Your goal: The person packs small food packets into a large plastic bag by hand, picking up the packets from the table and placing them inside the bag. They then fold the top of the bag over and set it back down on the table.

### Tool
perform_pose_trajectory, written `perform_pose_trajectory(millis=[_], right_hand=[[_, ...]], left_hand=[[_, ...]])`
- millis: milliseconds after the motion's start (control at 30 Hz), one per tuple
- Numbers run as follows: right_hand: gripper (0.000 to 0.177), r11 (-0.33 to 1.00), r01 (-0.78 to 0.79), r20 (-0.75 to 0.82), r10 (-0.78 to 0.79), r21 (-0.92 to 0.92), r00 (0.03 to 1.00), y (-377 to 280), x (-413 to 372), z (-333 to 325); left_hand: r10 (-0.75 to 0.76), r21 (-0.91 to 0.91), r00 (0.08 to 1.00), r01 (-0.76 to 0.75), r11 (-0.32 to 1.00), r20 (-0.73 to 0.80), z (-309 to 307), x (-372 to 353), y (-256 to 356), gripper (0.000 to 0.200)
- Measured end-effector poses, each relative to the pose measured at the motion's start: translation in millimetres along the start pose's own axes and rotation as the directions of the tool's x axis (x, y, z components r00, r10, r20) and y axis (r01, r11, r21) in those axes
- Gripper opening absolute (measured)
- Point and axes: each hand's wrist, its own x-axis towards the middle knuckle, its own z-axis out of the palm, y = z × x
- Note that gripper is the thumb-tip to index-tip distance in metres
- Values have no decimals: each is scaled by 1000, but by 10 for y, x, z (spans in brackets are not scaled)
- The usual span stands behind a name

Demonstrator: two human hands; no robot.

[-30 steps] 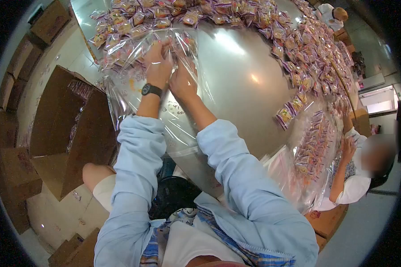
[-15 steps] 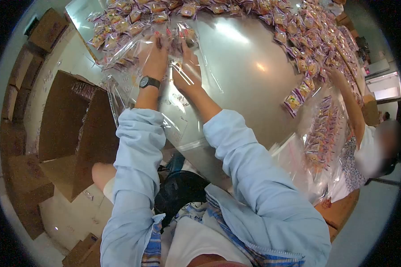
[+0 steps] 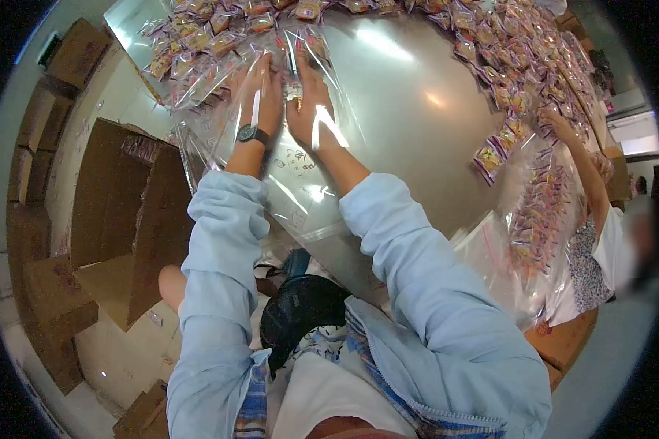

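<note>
A large clear plastic bag (image 3: 289, 186) lies on the metal table, with both my hands inside it. My left hand (image 3: 262, 95), wearing a black watch (image 3: 252, 134) at the wrist, is flat with its fingers stretched toward the far end of the bag. My right hand (image 3: 312, 102) runs alongside, fingers also extended, a narrow gap between the two. Glare on the film partly covers the fingertips, and what they touch there is hard to make out. Just beyond the hands lie small wrapped snack packets (image 3: 260, 23) in purple and yellow.
More packets (image 3: 501, 80) are heaped along the far and right side of the metal table (image 3: 410, 132). At right, a co-worker's hand (image 3: 556, 121) reaches to the heap beside a filled clear bag (image 3: 538, 212). An opened cardboard box (image 3: 117, 197) stands at my left.
My hands have straightened, with fingers flatter and closer to parallel inside the bag. The co-worker's hand at right has shifted slightly up along the heap.
</note>
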Motion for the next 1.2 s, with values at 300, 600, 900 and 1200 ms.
perform_pose_trajectory(millis=[300, 600, 900, 1200], right_hand=[[74, 977, -210, 194, 211, -28, 958, -107, 9, -103], [56, 990, -141, -11, 140, -22, 990, -15, -56, 33], [30, 996, -65, 128, 73, -64, 989, -119, 11, -117], [28, 992, 71, 132, -57, -103, 990, -94, -11, -41]], left_hand=[[50, 43, 984, -58, 997, 171, 85, 284, -35, 26], [136, 164, 989, -125, 979, -57, -404, -129, 209, 17], [-381, -38, 924, 379, 924, -40, -504, -565, 87, 40], [-419, -144, 907, 409, 901, -44, -255, -354, 12, 38]])
